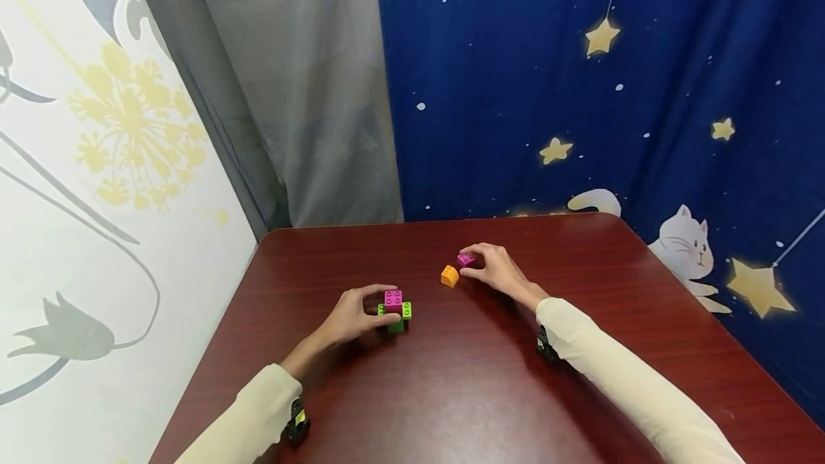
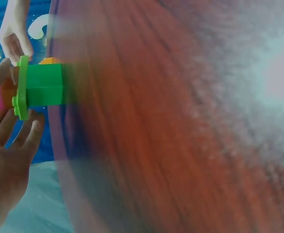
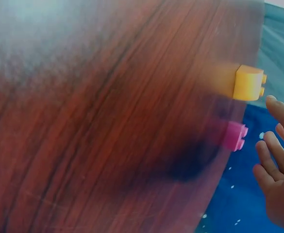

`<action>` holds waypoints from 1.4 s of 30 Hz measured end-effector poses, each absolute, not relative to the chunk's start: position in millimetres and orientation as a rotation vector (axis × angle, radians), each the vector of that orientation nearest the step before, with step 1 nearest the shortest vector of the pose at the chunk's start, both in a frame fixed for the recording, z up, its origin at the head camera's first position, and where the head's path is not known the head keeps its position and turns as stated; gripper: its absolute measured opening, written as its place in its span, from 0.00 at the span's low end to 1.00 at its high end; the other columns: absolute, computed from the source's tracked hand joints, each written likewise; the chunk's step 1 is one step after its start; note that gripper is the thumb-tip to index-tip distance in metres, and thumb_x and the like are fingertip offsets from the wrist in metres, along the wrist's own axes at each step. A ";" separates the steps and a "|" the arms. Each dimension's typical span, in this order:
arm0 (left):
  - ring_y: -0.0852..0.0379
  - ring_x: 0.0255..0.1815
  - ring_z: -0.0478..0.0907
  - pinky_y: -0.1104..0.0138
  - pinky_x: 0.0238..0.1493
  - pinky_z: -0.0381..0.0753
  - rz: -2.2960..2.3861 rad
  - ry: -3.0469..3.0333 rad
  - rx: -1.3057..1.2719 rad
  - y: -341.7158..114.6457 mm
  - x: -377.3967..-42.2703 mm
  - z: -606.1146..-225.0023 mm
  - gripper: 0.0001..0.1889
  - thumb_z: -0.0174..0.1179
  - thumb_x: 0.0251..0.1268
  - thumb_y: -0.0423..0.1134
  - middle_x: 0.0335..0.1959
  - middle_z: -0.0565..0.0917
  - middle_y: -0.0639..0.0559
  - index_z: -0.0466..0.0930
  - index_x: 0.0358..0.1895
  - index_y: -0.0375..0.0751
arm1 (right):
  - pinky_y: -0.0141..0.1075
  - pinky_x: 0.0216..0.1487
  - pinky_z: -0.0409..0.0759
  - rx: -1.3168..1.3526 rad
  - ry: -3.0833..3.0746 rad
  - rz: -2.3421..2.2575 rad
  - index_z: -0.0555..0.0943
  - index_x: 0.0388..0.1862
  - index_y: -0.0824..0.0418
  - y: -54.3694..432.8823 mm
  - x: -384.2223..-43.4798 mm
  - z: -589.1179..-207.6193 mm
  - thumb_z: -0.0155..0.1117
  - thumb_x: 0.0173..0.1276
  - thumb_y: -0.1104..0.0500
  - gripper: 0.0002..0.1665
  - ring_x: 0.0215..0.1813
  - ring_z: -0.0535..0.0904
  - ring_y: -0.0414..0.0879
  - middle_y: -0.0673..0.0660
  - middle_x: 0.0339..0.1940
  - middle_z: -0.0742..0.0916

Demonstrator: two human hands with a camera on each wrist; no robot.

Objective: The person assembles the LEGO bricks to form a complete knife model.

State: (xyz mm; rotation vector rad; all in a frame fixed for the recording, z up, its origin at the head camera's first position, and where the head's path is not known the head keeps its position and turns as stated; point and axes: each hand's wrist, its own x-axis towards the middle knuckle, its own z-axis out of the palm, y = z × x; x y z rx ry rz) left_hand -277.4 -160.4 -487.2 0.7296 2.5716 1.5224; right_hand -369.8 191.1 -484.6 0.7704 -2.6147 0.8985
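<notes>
My left hand (image 1: pixel 351 316) grips a small stack of toy building bricks (image 1: pixel 393 299), thumb on the near side and fingers on the far side. The stack has a pink brick on top, a lime green plate (image 2: pixel 22 87) lower down, and a green brick (image 2: pixel 45 85) at its base. A brownish-orange layer shows between pink and lime in the left wrist view. Over a separate pink brick (image 3: pixel 235 136) on the table hovers my right hand (image 1: pixel 495 268), thumb and fingers spread, apart from it in the right wrist view. An orange brick with a curved side (image 1: pixel 449 276) sits just left of it.
The dark red wooden table (image 1: pixel 451 407) reaches back to a blue curtain (image 1: pixel 490 92) with stars and a grey curtain (image 1: pixel 309 92). A white patterned wall (image 1: pixel 97 235) runs along the left. Black wrist cameras are strapped at both sleeves.
</notes>
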 end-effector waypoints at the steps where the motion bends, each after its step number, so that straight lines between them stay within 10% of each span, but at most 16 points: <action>1: 0.51 0.49 0.88 0.65 0.47 0.86 1.537 2.558 0.738 -160.8 -277.2 -485.2 0.30 0.78 0.60 0.42 0.52 0.87 0.44 0.80 0.66 0.43 | 0.49 0.54 0.83 0.756 -2.618 0.900 0.86 0.57 0.63 191.9 -371.6 -485.4 0.82 0.62 0.57 0.26 0.50 0.87 0.56 0.62 0.50 0.89; 9: 0.43 0.52 0.86 0.49 0.54 0.84 1.556 2.544 0.797 -161.4 -276.1 -479.5 0.28 0.77 0.61 0.41 0.53 0.87 0.44 0.81 0.65 0.48 | 0.48 0.56 0.83 0.675 -2.690 0.879 0.85 0.60 0.64 191.8 -384.7 -495.9 0.80 0.63 0.59 0.27 0.52 0.85 0.55 0.63 0.54 0.88; 20: 0.53 0.47 0.88 0.55 0.51 0.86 1.568 2.559 0.846 -159.7 -280.0 -483.4 0.20 0.76 0.62 0.39 0.45 0.89 0.54 0.85 0.57 0.50 | 0.53 0.62 0.79 0.703 -2.750 0.840 0.83 0.63 0.64 189.6 -393.4 -503.3 0.75 0.64 0.68 0.27 0.59 0.82 0.60 0.66 0.62 0.85; 30: 0.52 0.47 0.87 0.59 0.51 0.86 1.588 2.544 0.858 -161.1 -283.6 -486.2 0.19 0.76 0.62 0.38 0.44 0.89 0.55 0.86 0.56 0.50 | 0.48 0.49 0.83 0.751 -2.649 0.899 0.86 0.52 0.65 193.7 -394.4 -510.6 0.81 0.59 0.62 0.22 0.45 0.83 0.56 0.62 0.42 0.87; 42: 0.43 0.48 0.87 0.58 0.51 0.86 1.643 2.500 0.848 -160.5 -283.1 -488.7 0.19 0.76 0.61 0.35 0.45 0.89 0.47 0.86 0.56 0.44 | 0.47 0.51 0.83 0.701 -2.710 0.936 0.88 0.51 0.61 201.0 -369.5 -512.0 0.83 0.60 0.58 0.21 0.45 0.84 0.52 0.58 0.42 0.86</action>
